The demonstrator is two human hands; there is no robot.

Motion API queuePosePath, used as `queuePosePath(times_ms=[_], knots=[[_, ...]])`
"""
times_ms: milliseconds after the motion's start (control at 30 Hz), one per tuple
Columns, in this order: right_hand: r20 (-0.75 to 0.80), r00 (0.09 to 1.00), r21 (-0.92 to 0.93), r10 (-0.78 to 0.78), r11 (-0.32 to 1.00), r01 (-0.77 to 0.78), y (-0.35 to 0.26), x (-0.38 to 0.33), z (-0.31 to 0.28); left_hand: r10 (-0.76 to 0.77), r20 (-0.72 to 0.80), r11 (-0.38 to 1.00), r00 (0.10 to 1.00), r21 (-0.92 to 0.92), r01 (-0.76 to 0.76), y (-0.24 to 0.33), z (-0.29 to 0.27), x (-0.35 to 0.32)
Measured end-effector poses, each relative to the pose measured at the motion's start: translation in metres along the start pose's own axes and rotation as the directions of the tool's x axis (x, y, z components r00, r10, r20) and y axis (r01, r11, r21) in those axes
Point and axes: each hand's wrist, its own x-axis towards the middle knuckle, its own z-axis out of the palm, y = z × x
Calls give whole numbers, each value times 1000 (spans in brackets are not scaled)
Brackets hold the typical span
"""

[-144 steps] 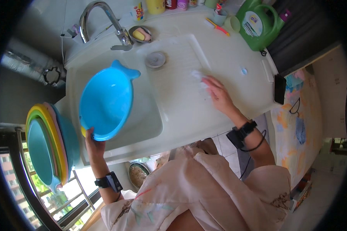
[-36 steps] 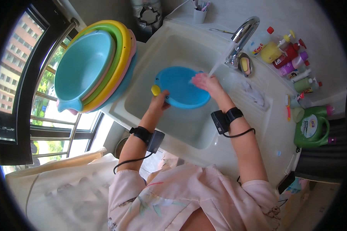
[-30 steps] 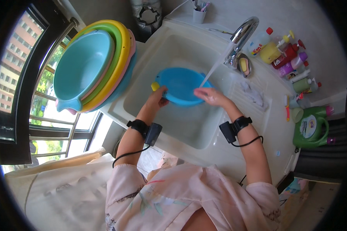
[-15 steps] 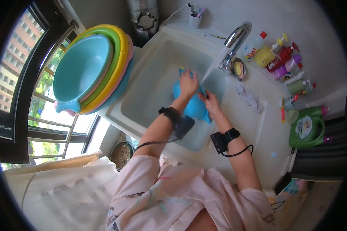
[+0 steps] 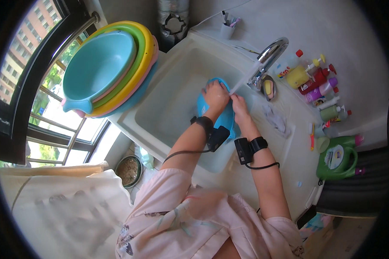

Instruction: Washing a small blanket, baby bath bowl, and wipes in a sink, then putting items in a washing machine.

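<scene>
A blue plastic basin (image 5: 226, 120), small and tilted on its side, is in the white sink (image 5: 160, 82) under the running tap. Over its upper part lies my left hand (image 5: 216, 96), fingers spread and pressed against the blue surface. My right hand (image 5: 240, 107) is closed on the basin's right edge, thumb and fingers together close to where the water falls. Both hands hide much of the basin. The chrome tap (image 5: 270, 54) sends a stream down between my hands.
Nested coloured basins (image 5: 101, 64) stand at the left by the window. Several bottles (image 5: 311, 80) line the right wall, with a soap dish (image 5: 268, 88) near the tap. A wet cloth (image 5: 275, 120) lies on the ribbed board. A green jug (image 5: 338, 157) stands at right.
The blue basin has been turned, so its curved rim now shows at the top. My left hand has shifted onto its upper part; my right hand has moved up along its edge.
</scene>
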Motion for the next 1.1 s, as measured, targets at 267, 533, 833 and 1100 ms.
queuePosePath(times_ms=[267, 533, 833, 1100], knots=[[-82, 997, -19, 5, 1000, -6, -1, -29, 4, 16, -33, 999, 999, -46, -17, -19, -6, 1], [-54, 997, 4, -59, 998, 59, 5, -32, 2, -213, 364, 961, 907, -92, 263, -45, -12, 34], [376, 807, -417, -455, 695, 586, 5, -52, 27, -300, 803, 560, 515, -289, 777, -85, -73, 23], [316, 811, -732, -493, 417, 539, 43, -30, -28, -295, 722, 213, 626, -589, 780, -152, -86, 2]])
